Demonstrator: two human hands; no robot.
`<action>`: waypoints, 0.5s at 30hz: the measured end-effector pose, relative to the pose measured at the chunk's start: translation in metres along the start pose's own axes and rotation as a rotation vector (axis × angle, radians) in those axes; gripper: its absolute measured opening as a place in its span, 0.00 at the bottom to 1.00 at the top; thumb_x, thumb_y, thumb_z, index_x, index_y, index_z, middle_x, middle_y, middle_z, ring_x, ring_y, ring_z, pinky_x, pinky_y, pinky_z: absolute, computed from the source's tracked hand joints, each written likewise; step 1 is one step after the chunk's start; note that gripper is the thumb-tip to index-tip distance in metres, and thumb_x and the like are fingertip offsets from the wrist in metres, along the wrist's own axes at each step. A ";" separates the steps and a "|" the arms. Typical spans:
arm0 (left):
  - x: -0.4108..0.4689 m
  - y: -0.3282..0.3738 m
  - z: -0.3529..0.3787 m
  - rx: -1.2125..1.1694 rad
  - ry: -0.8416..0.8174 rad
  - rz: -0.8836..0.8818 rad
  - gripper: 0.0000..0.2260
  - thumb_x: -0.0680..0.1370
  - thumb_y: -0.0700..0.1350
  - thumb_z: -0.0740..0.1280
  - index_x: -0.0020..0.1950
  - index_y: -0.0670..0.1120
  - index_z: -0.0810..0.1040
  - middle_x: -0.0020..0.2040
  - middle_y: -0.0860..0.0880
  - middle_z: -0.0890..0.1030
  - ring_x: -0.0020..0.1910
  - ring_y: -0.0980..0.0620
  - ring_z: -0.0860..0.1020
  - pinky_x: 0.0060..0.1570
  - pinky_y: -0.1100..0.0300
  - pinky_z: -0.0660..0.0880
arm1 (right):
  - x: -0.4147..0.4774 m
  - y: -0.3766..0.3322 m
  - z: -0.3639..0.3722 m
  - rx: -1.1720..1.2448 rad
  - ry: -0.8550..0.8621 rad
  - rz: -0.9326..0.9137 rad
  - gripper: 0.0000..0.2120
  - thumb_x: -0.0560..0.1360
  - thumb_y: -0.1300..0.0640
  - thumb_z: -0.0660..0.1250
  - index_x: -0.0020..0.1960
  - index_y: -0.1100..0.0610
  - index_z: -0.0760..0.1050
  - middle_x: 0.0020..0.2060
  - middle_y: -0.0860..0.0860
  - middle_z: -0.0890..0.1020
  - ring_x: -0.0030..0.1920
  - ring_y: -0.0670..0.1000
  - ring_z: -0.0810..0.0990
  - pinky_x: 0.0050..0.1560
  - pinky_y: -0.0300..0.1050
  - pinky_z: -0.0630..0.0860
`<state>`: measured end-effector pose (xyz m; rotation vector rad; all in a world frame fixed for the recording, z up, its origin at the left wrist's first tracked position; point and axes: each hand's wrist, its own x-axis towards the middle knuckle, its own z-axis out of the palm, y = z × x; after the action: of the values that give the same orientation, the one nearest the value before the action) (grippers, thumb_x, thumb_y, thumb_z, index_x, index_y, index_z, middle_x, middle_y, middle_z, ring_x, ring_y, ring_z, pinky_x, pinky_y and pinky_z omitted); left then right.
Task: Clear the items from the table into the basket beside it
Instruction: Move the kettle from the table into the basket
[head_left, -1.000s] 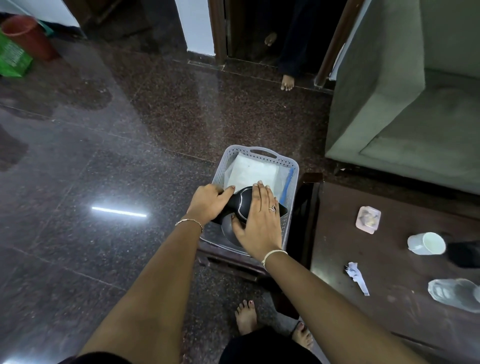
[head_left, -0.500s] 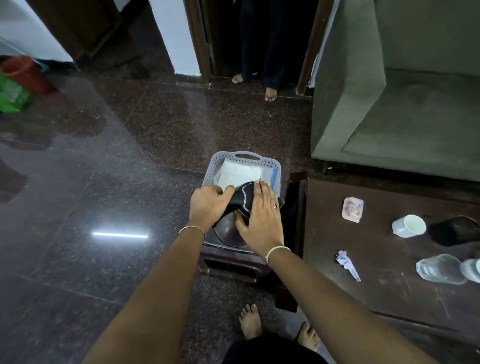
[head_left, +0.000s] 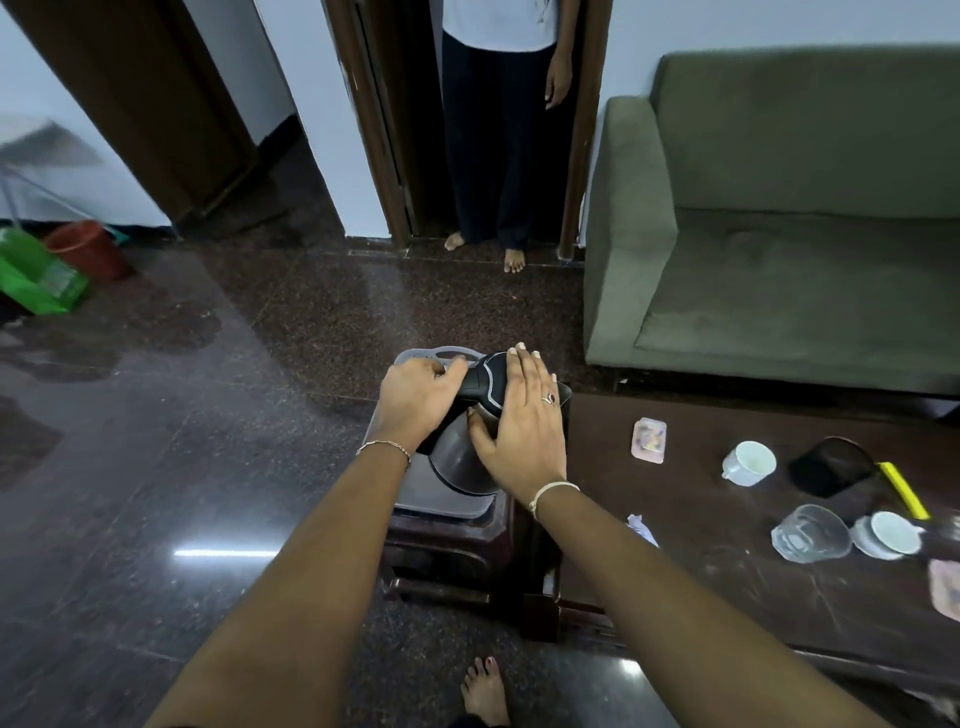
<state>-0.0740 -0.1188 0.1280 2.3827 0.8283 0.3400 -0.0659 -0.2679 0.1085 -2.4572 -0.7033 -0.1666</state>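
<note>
A dark kettle (head_left: 457, 462) lies tilted inside the grey plastic basket (head_left: 421, 356), which rests on a low dark stool left of the table. My left hand (head_left: 415, 400) grips the kettle's black handle. Flat on the kettle's lid and side lies my right hand (head_left: 522, 421), fingers spread. On the dark wooden table (head_left: 701, 571) stand a white cup (head_left: 750, 462), a black holder (head_left: 831, 465), a yellow stick (head_left: 904, 491), an overturned glass (head_left: 810, 532), a small white cup (head_left: 888, 532), a pink box (head_left: 649, 439) and a crumpled wrapper (head_left: 641, 527).
A green sofa (head_left: 805, 249) stands behind the table. A person (head_left: 498, 130) stands barefoot in the doorway ahead. A red bucket (head_left: 88, 249) and a green bag (head_left: 36, 275) sit at the far left on the glossy dark floor. My foot (head_left: 485, 693) shows below.
The camera has tilted up, showing the doorway person and more of the table. Both hands stay on the kettle in the basket; the white paper inside is now hidden.
</note>
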 end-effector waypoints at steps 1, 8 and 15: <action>-0.008 0.009 0.002 -0.009 0.000 0.002 0.23 0.72 0.59 0.59 0.24 0.45 0.72 0.25 0.53 0.75 0.30 0.56 0.74 0.33 0.60 0.65 | -0.004 0.006 -0.009 -0.007 0.007 -0.007 0.38 0.74 0.45 0.60 0.77 0.62 0.52 0.78 0.56 0.55 0.78 0.55 0.50 0.78 0.53 0.51; -0.068 0.075 0.033 -0.049 -0.007 -0.017 0.24 0.72 0.62 0.56 0.26 0.45 0.74 0.29 0.48 0.80 0.36 0.48 0.80 0.40 0.55 0.76 | -0.047 0.058 -0.066 -0.028 0.061 0.007 0.38 0.75 0.45 0.61 0.77 0.61 0.51 0.77 0.56 0.56 0.78 0.55 0.51 0.78 0.52 0.51; -0.122 0.120 0.091 -0.033 -0.036 0.032 0.27 0.70 0.66 0.54 0.25 0.45 0.74 0.27 0.52 0.75 0.35 0.46 0.76 0.39 0.57 0.68 | -0.101 0.121 -0.108 -0.044 0.053 0.080 0.37 0.76 0.46 0.62 0.77 0.62 0.52 0.77 0.56 0.57 0.78 0.55 0.51 0.78 0.53 0.50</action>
<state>-0.0734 -0.3127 0.1221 2.3664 0.7631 0.3209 -0.0854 -0.4583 0.1115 -2.5081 -0.5834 -0.2177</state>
